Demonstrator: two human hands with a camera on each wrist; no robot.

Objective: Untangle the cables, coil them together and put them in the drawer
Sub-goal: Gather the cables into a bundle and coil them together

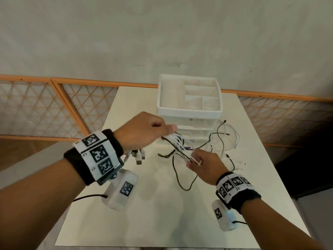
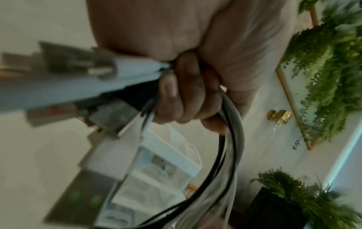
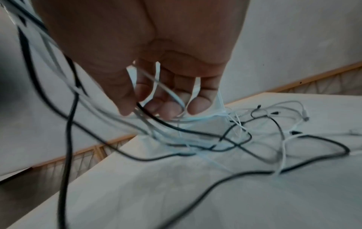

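Head view: the cables stretch between both hands above the table, their loose ends trailing right of the drawer unit. The left hand grips a bundle in a fist; the right hand pinches strands with curled fingers. Bare tabletop reaches the near edge.
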